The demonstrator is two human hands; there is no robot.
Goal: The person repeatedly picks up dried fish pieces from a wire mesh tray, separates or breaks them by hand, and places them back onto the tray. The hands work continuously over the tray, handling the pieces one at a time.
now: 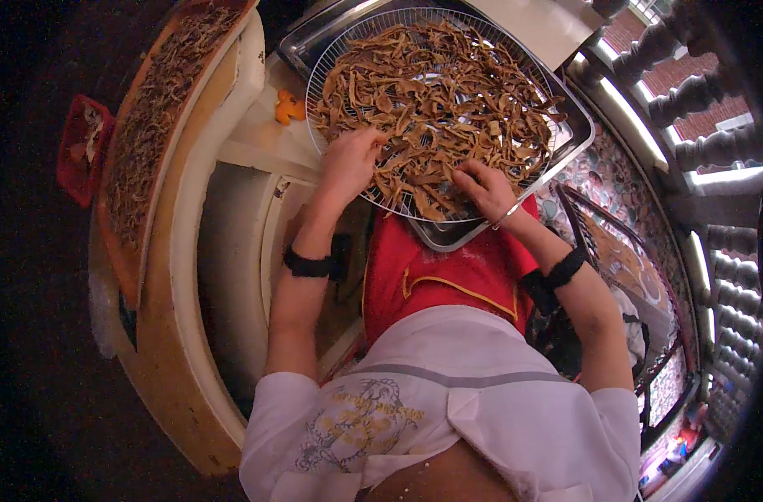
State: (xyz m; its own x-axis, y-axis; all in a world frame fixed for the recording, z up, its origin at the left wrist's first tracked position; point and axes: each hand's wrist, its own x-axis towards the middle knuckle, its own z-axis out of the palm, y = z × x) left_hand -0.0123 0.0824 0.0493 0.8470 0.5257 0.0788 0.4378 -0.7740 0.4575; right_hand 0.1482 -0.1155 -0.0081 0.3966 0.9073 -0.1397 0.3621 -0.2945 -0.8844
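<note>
A round wire rack [331, 58] covered with brown dried strips [436, 92] rests in a metal tray [578, 130] in front of me. My left hand [348, 163] lies on the near left part of the rack, fingers curled down into the strips. At the near edge, my right hand [482, 188] pinches among the strips with a bracelet on its wrist. Whether either hand holds a strip is hard to tell. Both forearms wear black bands. A red apron [436, 272] hangs below the tray.
To my left a flat basket [160, 109] of similar dried strips leans on a pale wooden frame [176, 276]. A red container [80, 146] sits at the far left. A small orange piece [288, 107] lies beside the rack. Balusters [699, 96] and a patterned surface [616, 180] run on the right.
</note>
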